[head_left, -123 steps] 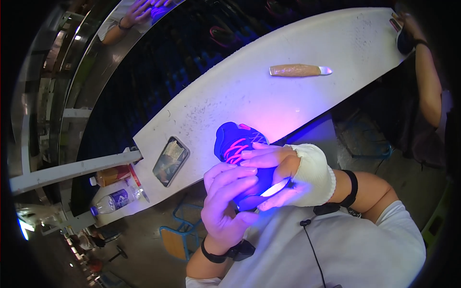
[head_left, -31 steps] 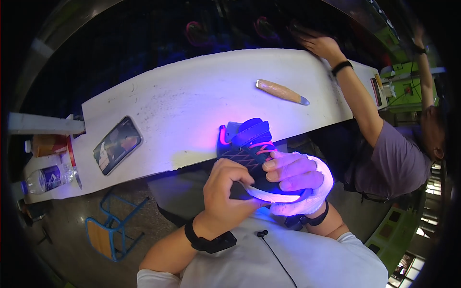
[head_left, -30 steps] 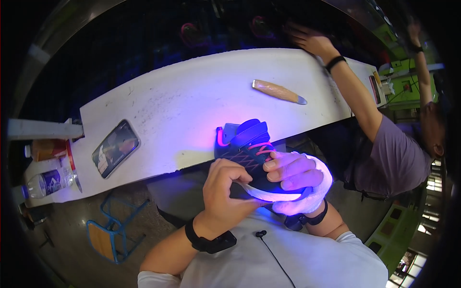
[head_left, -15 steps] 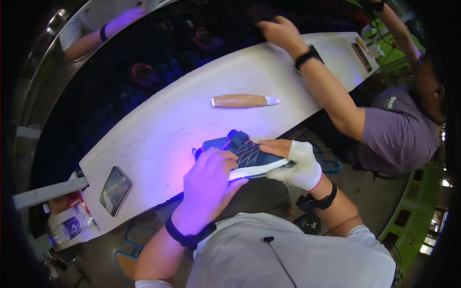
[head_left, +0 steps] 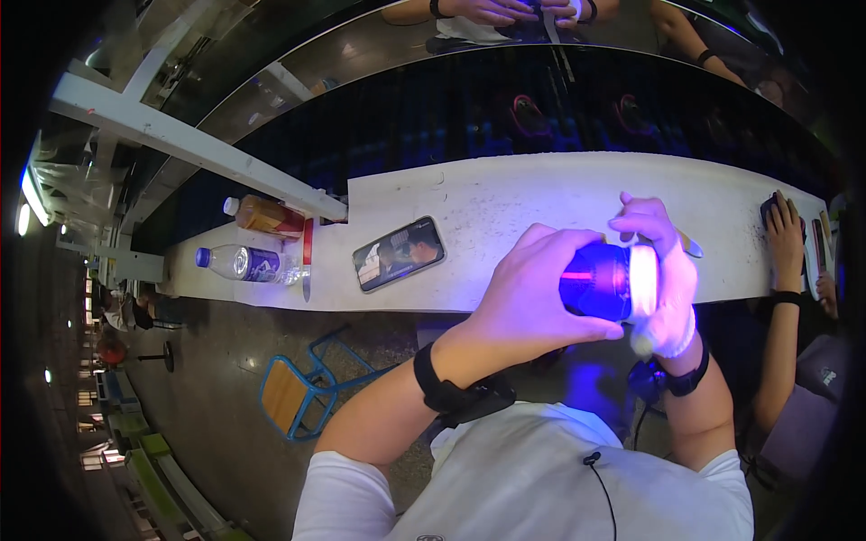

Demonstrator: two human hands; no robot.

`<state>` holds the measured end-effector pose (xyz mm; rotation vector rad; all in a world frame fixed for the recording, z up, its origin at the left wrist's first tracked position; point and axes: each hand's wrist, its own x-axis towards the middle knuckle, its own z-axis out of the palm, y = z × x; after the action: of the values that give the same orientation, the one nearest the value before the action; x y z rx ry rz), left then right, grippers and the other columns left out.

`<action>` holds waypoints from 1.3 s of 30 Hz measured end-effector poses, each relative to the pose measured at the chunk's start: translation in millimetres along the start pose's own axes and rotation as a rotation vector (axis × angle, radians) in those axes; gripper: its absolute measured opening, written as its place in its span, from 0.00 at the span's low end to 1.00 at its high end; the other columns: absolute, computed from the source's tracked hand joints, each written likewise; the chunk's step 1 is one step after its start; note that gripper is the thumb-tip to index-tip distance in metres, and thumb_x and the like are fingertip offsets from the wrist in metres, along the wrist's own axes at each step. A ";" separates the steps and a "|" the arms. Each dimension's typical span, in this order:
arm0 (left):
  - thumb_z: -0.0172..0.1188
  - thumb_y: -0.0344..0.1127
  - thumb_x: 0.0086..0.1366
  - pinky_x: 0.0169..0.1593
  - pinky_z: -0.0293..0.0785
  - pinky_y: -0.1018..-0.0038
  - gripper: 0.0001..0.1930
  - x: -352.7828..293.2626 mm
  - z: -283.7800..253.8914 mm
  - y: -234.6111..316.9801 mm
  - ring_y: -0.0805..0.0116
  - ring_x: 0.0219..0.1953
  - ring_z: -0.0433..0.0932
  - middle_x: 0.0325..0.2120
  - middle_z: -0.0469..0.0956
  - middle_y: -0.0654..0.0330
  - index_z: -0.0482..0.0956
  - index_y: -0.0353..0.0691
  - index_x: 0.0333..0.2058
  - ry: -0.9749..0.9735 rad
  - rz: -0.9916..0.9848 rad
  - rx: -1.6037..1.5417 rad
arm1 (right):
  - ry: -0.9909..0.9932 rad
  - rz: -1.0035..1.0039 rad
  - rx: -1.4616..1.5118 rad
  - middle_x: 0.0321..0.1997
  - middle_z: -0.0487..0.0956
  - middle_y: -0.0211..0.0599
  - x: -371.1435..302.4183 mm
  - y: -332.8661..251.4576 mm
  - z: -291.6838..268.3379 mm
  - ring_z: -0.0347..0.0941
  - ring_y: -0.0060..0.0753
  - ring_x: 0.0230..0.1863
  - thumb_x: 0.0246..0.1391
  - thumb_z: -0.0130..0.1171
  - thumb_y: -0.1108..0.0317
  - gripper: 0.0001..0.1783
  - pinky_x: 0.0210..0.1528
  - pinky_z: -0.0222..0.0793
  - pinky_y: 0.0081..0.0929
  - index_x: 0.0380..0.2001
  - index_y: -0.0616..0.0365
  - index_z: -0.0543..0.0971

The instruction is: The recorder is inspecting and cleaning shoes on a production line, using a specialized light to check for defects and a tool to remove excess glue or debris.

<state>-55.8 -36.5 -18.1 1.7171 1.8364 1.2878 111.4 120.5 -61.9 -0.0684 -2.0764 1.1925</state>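
Observation:
A dark blue sneaker (head_left: 593, 281) with a bright white sole is held up over the table's near edge under violet light. Turned nearly end-on, it has its sole facing right. My left hand (head_left: 532, 293) curls around the upper, thumb below and fingers above. On the sole side, my right hand (head_left: 666, 284), in a fingerless white glove, grips the shoe; some of its fingers are raised. Behind the right hand a knife-like tool (head_left: 692, 245) lies on the table, mostly hidden, with only its tip showing.
A phone (head_left: 399, 254) lies on the white table (head_left: 505, 194). Left of it are a water bottle (head_left: 244, 262) and a brown drink bottle (head_left: 266, 217). A metal beam (head_left: 207, 153) crosses above. A blue-framed stool (head_left: 287, 397) stands below. A co-worker's hand (head_left: 787, 233) rests at far right.
My view has swung left, bringing the bottles and stool into fuller sight. The sneaker has been lifted and turned from side-on to nearly end-on, still in both hands.

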 end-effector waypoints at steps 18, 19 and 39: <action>0.85 0.39 0.54 0.45 0.83 0.74 0.30 16.1 -11.6 -30.3 0.73 0.38 0.87 0.37 0.87 0.59 0.80 0.30 0.50 -0.147 -0.444 0.004 | -0.112 0.434 0.671 0.39 0.71 0.25 63.1 21.2 33.2 0.66 0.17 0.39 0.66 0.56 0.62 0.11 0.43 0.66 0.21 0.42 0.58 0.76; 0.85 0.39 0.54 0.43 0.83 0.74 0.31 23.1 -10.2 -30.1 0.73 0.37 0.87 0.37 0.87 0.58 0.80 0.29 0.50 -0.177 -0.466 0.028 | -0.115 0.401 0.621 0.39 0.71 0.25 63.1 24.5 28.2 0.65 0.17 0.39 0.67 0.56 0.61 0.11 0.44 0.65 0.21 0.42 0.58 0.76; 0.70 0.39 0.59 0.21 0.75 0.71 0.18 25.5 38.0 41.0 0.64 0.28 0.84 0.29 0.79 0.53 0.78 0.30 0.40 -0.375 0.529 0.549 | -0.234 0.029 -0.061 0.65 0.77 0.52 -39.8 -40.0 -48.9 0.65 0.64 0.77 0.73 0.48 0.39 0.37 0.79 0.55 0.58 0.66 0.63 0.71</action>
<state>-7.7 -3.6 1.2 2.6495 1.6563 0.5414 182.3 118.2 -38.8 0.0142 -2.3223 1.2027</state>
